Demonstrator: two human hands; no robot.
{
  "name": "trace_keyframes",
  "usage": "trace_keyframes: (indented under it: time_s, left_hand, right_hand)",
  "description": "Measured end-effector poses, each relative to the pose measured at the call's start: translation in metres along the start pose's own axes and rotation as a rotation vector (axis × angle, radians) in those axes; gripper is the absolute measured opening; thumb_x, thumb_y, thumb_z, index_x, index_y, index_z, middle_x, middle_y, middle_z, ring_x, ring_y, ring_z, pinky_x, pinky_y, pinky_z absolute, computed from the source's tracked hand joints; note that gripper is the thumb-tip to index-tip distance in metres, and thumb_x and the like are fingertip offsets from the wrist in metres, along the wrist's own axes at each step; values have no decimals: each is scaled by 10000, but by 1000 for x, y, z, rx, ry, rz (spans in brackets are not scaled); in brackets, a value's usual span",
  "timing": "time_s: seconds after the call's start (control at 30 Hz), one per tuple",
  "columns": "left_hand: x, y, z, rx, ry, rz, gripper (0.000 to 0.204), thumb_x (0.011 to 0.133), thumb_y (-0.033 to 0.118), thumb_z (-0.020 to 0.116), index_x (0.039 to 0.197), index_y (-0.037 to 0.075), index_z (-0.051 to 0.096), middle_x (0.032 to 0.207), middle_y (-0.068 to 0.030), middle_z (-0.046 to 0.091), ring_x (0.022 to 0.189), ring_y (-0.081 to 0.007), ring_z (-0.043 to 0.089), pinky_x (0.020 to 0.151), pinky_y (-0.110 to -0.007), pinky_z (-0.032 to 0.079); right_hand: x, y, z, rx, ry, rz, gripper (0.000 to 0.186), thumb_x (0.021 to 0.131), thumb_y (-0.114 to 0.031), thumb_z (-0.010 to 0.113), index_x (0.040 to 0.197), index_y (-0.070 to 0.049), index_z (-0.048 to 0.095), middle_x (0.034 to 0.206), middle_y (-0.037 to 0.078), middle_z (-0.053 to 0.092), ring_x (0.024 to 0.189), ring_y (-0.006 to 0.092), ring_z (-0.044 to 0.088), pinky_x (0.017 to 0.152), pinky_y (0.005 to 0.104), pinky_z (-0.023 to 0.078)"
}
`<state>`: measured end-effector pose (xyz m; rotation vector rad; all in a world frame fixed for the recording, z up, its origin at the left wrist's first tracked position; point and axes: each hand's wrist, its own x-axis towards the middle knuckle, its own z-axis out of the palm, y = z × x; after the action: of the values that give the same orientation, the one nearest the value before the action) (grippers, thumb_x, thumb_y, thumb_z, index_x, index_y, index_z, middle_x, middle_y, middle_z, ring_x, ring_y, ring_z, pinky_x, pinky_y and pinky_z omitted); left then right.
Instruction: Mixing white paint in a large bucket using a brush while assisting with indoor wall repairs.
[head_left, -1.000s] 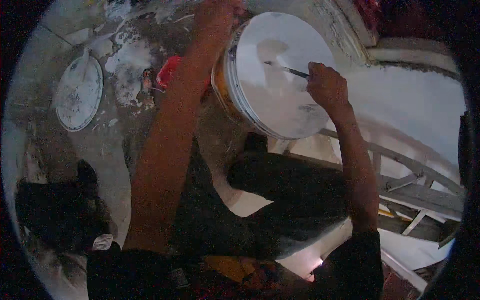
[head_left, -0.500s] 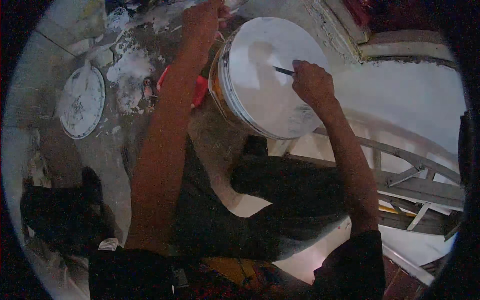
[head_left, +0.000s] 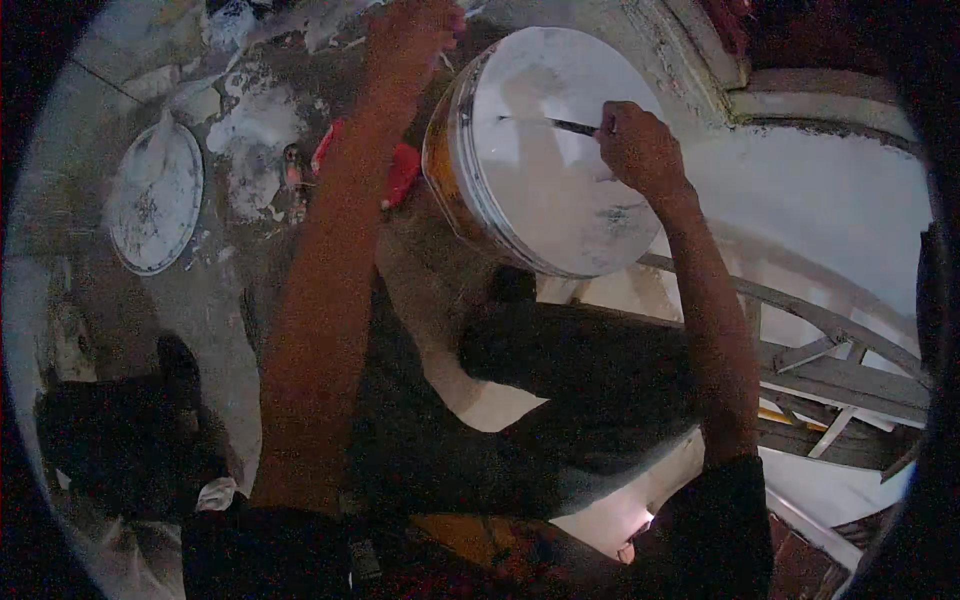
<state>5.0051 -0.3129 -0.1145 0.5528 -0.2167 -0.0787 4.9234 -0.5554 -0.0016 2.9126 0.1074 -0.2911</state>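
Note:
My right hand point(head_left: 640, 150) grips a slim dark-handled tool point(head_left: 570, 126), its thin tip over the smooth white round top of a large bucket point(head_left: 555, 215) with yellowish sides. My left hand point(head_left: 410, 35) is at the upper edge, left of the bucket; its fingers are curled, and what they hold, if anything, is unclear. A red object point(head_left: 404, 172) lies partly behind my left forearm, beside a small orange-and-dark item point(head_left: 292, 165). A round, white-smeared lid point(head_left: 155, 205) lies at the left.
The floor point(head_left: 250, 160) is stained with white patches. A grey slatted frame point(head_left: 840, 390) is on the right beside a pale surface point(head_left: 810, 190), with a raised ledge point(head_left: 790, 90) above. My dark-clothed legs point(head_left: 540, 360) are bent below the bucket.
My right hand with the tool moved left, then back a little to the upper right. My left hand has shifted slightly left of where it was a second ago.

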Motion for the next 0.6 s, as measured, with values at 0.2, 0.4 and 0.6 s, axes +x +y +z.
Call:
trace_keyframes:
  time_s: [0.2,0.4,0.6]
  left_hand:
    - [20,-7,2,156,248,-163,175,782,222,641,828,53,629,698,-67,609,587,-201,582,591,-327,458]
    - [14,6,31,62,289,-173,163,783,214,623,788,52,621,661,-63,592,573,-188,564,562,-307,437]
    - [11,16,58,483,405,-354,204,795,232,596,770,30,598,658,-51,565,574,-167,523,561,-302,419]
  right_hand:
    - [-21,-49,-20,-245,-268,-119,259,709,-198,620,892,-28,553,863,191,620,853,348,614,736,459,499]
    - [-14,-33,-15,232,-77,-278,103,743,-156,586,776,-58,586,863,168,586,943,307,553,807,412,439]
    - [-10,-5,0,-82,-40,59,220,728,-169,585,909,-51,543,863,177,604,832,337,608,732,463,493]
